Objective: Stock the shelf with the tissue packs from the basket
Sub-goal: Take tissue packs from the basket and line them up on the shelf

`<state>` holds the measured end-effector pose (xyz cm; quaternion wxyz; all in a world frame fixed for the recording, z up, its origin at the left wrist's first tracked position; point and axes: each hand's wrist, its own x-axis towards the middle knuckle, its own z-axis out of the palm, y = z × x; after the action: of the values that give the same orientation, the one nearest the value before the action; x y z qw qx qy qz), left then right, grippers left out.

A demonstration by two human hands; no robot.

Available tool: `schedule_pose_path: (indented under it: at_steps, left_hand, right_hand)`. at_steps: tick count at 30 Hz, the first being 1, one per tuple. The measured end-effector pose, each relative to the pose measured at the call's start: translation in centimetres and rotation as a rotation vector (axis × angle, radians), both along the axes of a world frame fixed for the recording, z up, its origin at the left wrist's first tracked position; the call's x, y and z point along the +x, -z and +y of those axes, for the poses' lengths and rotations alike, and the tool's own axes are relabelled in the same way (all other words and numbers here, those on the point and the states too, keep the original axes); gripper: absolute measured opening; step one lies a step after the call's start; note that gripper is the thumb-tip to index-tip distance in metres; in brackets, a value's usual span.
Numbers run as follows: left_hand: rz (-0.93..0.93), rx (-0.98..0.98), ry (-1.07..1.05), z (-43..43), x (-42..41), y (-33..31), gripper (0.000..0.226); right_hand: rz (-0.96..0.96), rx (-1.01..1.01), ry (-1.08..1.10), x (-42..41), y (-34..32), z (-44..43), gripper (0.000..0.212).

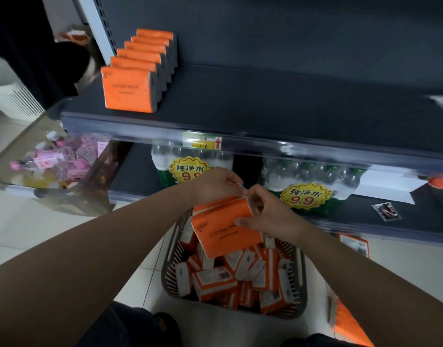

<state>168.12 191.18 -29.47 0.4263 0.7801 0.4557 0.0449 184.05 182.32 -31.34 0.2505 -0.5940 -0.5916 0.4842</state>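
Note:
Both my hands hold orange tissue packs [223,230] together above the grey basket [170,269]. My left hand [215,182] grips their far upper edge, while my right hand [263,212] pinches the right end, its thumb lying on the orange front. How many packs are in the bundle I cannot tell. Several more orange-and-white packs [230,279] lie jumbled in the basket on the floor. On the dark shelf [278,103] above, a row of several orange packs [137,71] stands upright at the left end.
Below the shelf, two bundles of water bottles [313,184] with yellow 9.9 stickers stand on a lower shelf. A price tag [202,142] sits on the shelf edge. Pink goods [65,159] lie at the left. An orange pack [350,324] lies on the floor at right.

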Motion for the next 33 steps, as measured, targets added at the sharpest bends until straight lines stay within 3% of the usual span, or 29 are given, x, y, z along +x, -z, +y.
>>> schedule_pose_path:
  at_steps: [6, 12, 18, 22, 27, 33]
  left_hand:
    - [-0.037, 0.076, 0.004, 1.7, 0.3, -3.0, 0.039]
    - [-0.224, 0.098, -0.235, 3.6, -1.3, -4.8, 0.020]
    - [-0.454, -0.069, -0.509, 5.3, -3.8, -6.5, 0.046]
    - [-0.545, -0.215, -0.459, 6.7, -4.9, -7.7, 0.049]
    - [-0.592, -0.236, -0.436, 8.9, -4.9, -8.3, 0.062]
    - [-0.690, -0.206, -0.488, 12.7, -3.8, -8.1, 0.035]
  right_hand:
    - [0.067, 0.022, 0.134, -0.1, -1.6, 1.3, 0.040]
    - [0.230, 0.032, 0.278, 0.1, -2.9, 3.6, 0.041]
    - [0.416, 0.092, 0.407, -0.1, -5.1, 7.3, 0.050]
    - [0.488, 0.127, 0.427, -0.3, -6.5, 10.1, 0.058]
    - [0.549, 0.176, 0.509, -0.8, -8.1, 14.5, 0.057]
    - [0.553, 0.223, 0.521, -1.8, -8.8, 19.3, 0.058]
